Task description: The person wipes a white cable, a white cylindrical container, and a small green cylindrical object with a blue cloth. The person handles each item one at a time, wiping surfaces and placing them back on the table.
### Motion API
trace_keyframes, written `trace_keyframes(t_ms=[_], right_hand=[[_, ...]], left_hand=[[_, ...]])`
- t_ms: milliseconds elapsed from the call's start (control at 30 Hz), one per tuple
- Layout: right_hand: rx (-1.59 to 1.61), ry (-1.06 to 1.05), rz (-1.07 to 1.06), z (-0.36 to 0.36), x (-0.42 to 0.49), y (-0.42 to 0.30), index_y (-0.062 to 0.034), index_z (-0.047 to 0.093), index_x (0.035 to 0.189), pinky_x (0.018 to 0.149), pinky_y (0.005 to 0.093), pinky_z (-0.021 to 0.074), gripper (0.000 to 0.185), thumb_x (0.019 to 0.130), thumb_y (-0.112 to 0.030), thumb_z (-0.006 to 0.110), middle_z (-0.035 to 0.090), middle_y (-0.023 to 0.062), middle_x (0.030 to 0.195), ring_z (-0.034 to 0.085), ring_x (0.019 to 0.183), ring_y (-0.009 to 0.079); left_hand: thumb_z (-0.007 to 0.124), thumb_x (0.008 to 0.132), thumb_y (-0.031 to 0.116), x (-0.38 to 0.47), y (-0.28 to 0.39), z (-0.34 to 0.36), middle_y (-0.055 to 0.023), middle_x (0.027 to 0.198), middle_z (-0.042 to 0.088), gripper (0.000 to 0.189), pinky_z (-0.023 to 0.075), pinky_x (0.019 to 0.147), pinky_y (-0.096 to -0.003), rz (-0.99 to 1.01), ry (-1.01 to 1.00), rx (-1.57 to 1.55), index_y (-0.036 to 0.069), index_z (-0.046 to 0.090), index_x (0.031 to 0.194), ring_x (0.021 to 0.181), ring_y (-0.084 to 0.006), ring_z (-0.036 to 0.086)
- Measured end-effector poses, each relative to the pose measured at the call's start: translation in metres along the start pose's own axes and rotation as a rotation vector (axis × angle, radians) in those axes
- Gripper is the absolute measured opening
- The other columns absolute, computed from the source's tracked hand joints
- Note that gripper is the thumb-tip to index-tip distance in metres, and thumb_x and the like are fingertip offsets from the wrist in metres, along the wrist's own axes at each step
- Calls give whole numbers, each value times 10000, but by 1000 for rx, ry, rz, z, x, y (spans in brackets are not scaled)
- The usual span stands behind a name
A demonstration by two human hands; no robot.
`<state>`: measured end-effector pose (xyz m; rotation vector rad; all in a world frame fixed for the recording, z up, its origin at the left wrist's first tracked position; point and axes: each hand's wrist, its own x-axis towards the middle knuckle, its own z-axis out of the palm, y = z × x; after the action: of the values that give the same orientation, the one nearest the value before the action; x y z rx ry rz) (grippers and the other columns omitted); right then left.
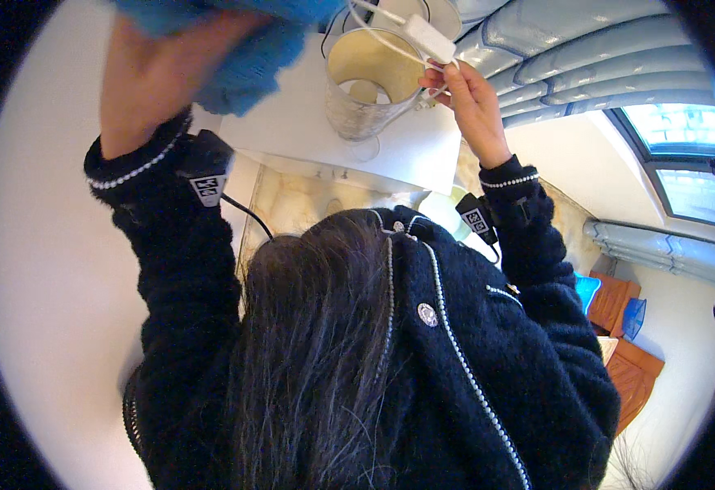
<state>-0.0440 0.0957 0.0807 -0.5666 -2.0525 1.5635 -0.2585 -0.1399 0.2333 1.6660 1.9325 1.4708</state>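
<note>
My left hand [164,73], blurred, is raised at the upper left with a fluffy blue cloth [250,76]. Its fingertips are hidden by the cloth and the picture's top edge. At the upper middle, my right hand [477,104] pinches a thin white cable [388,41] between thumb and fingers. A white power adapter [429,38] on that cable sits just above the fingertips. Beside this hand stands an open-topped, pale cylindrical container [357,113], with a roundish thing visible inside. It rests on a white cabinet top [421,159].
Behind the cylinder is a round whitish object [446,15] with a dark cord near it. Blue-grey curtains [553,49] hang close to my right hand. Below the cabinet edge, a pale green basin [440,211] is partly hidden by my jacket. Wooden furniture [633,367] stands far right.
</note>
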Motion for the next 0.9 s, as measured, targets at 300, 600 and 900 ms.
trace_keyframes(t_ms=[300,600,900], right_hand=[[-815,-6,-633,4,24,4,-20,596,855,626,466,501,164,857,-169,528,641,182,754,613,711,401],[-1038,-164,-387,6,27,-19,-64,654,755,606,455,521,264,826,-313,602,646,173,727,647,695,357],[-1088,-314,-561,25,54,-32,-58,663,774,637,455,526,186,742,-241,666,655,160,783,649,752,353]], left_hand=[[608,865,316,56,-2,93,-146,946,647,348,490,752,-358,125,-561,-58,4,603,1019,858,-243,619],[594,891,202,61,-77,143,-47,973,638,277,497,739,-261,-481,-320,-651,23,610,1102,835,-130,602],[642,854,176,63,-81,108,-69,971,663,301,541,712,-266,-708,-371,-647,-8,615,1092,795,-147,642]])
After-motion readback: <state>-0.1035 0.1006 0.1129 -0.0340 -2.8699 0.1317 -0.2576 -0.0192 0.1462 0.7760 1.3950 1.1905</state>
